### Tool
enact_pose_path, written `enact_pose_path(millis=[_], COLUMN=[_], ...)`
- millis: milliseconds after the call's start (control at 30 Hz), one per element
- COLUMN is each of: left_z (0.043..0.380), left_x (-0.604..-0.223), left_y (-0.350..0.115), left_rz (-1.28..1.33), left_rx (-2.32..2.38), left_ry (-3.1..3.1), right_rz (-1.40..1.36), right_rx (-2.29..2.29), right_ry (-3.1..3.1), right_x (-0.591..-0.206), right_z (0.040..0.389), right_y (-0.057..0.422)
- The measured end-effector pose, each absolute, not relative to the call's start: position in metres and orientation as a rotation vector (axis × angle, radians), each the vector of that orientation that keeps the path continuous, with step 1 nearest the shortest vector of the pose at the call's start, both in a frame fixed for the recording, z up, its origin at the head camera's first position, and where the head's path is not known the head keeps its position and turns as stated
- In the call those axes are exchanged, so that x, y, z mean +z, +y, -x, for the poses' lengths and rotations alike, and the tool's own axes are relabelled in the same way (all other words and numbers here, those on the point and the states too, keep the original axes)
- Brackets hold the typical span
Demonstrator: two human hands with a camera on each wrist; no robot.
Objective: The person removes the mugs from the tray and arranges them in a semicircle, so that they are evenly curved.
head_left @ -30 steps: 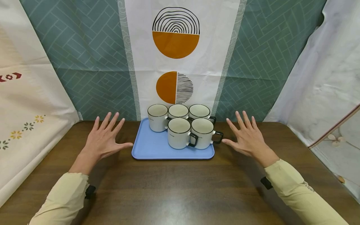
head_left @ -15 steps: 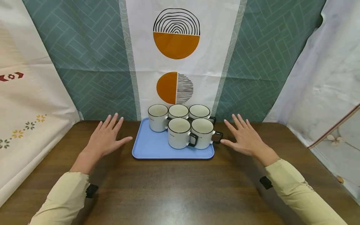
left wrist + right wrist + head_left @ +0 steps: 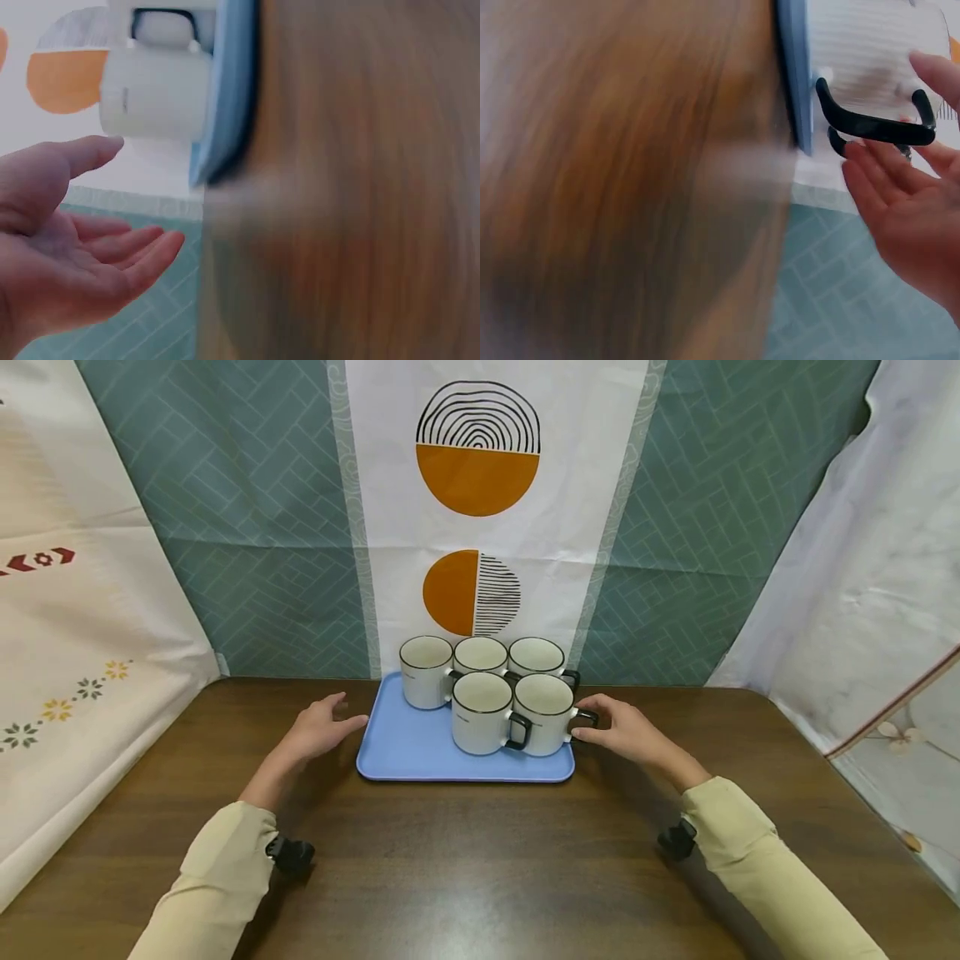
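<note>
Several white mugs with dark rims and black handles stand on a blue tray [image 3: 408,756], three behind and two in front. My right hand [image 3: 628,731] is at the front right mug [image 3: 543,727], thumb and fingers on either side of its handle. The right wrist view shows the fingers [image 3: 874,176] extended beyond the black handle [image 3: 877,129], not wrapped round it. Left of the tray, my left hand [image 3: 318,731] holds nothing; its thumb points toward the tray's left edge. In the left wrist view its fingers [image 3: 154,259] are loosely bent, near a mug [image 3: 154,94].
The brown wooden table [image 3: 465,860] extends in front of the tray. A green and white patterned cloth [image 3: 277,568] hangs right behind the mugs. Pale cloths line the left [image 3: 97,610] and right [image 3: 885,635] sides.
Both hands, earlier spread flat beside the tray, have moved inward. The right has reached the front right mug's handle; the left has come nearer the tray with its fingers bending. The mugs stay on the tray.
</note>
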State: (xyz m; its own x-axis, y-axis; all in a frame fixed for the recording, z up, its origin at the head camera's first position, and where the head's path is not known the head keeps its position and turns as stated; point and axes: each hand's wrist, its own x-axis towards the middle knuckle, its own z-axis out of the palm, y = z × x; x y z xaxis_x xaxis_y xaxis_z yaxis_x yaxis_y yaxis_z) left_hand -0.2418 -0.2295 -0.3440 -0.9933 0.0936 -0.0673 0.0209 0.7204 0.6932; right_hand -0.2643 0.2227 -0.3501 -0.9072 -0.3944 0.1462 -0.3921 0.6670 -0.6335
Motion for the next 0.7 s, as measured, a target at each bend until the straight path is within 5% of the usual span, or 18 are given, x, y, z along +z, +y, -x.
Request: enact_pose_path(millis=[233, 700], left_z=[0.253, 0.262], left_x=[-0.355, -0.376], left_y=[-0.214, -0.204], left_rz=[0.172, 0.157], left_rx=[1.521, 1.748], left_ry=[2.588, 2.428], right_rz=[0.548, 0.544], right_rx=[-1.388, -1.543], right_ry=[2.621, 2.445], right_x=[-0.363, -0.370], right_z=[0.279, 0.285], right_y=[0.227, 0.224])
